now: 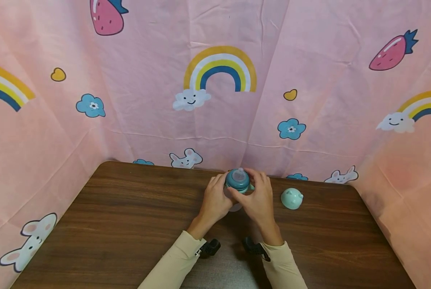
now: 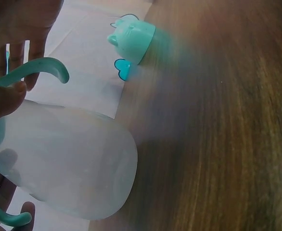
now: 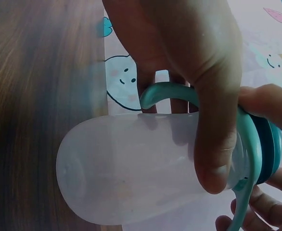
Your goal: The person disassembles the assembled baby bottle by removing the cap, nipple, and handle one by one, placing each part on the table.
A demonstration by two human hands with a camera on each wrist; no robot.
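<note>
A baby bottle (image 3: 121, 168) with a frosted, see-through body is held between both hands, its teal collar (image 1: 238, 182) and clear nipple (image 1: 239, 174) pointing up. Mint side handles (image 2: 47, 67) curve out below the collar. My left hand (image 1: 217, 198) grips the bottle from the left, and its thumb (image 3: 213, 159) presses across the upper body in the right wrist view. From the other side, my right hand (image 1: 261, 200) curls its thumb and fingers about the collar and top. The bottle's lower body is partly hidden behind the hands in the head view.
To the right of the hands, a mint domed cap (image 1: 292, 198) with small ears sits on the brown wooden table (image 1: 136, 224). A pink patterned cloth (image 1: 146, 80) hangs behind and at both sides. Black wrist cameras (image 1: 211, 247) are strapped over the sleeves.
</note>
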